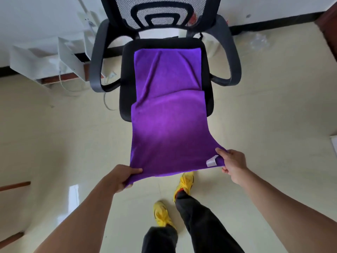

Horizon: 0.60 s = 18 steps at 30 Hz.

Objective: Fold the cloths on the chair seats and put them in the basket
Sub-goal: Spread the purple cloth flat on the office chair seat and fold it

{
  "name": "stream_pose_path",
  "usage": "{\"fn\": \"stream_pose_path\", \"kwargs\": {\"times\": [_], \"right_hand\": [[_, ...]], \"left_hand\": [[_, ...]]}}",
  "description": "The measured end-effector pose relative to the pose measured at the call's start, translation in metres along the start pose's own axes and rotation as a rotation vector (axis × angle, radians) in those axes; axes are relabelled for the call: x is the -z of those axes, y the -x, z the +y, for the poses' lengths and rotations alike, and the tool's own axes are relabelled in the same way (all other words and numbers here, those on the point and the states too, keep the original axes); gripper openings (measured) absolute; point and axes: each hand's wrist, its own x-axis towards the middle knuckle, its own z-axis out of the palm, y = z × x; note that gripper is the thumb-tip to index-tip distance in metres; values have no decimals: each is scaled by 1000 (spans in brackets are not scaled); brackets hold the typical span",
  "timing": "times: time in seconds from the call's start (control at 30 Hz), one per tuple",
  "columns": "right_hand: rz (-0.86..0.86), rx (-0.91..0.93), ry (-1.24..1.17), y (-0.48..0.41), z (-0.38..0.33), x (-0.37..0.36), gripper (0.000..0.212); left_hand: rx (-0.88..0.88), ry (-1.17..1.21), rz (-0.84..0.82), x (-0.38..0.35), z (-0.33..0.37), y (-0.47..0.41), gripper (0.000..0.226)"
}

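A purple cloth (167,114) lies on the black seat of an office chair (126,73) and stretches off the seat's front edge toward me. Its far half rests rumpled on the seat, with a fold line across the middle. My left hand (120,177) pinches the cloth's near left corner. My right hand (231,162) grips the near right corner, beside a small white label (211,162). The near edge hangs taut in the air between my hands. No basket is in view.
The chair has a mesh back (156,13) and two curved armrests (96,57). White metal brackets (54,59) and cables lie on the floor at the left. My feet in yellow shoes (183,183) stand just below the cloth on glossy pale floor.
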Motion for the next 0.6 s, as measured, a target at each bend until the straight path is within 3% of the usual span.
{"fn": "stream_pose_path", "kwargs": {"times": [0.27,0.37,0.47,0.6], "right_hand": [[82,33,-56,51,64,7,38],[125,41,-90,70,64,12,23],[169,112,-180,76,44,14,28],[82,195,-313,74,-11,12,8]], "left_hand": [[-72,-20,221,16,-60,20,33],[-145,63,190,19,-61,36,19],[-310,246,159,21,-46,48,27],[-492,361,73,25,-1,63,9]]}}
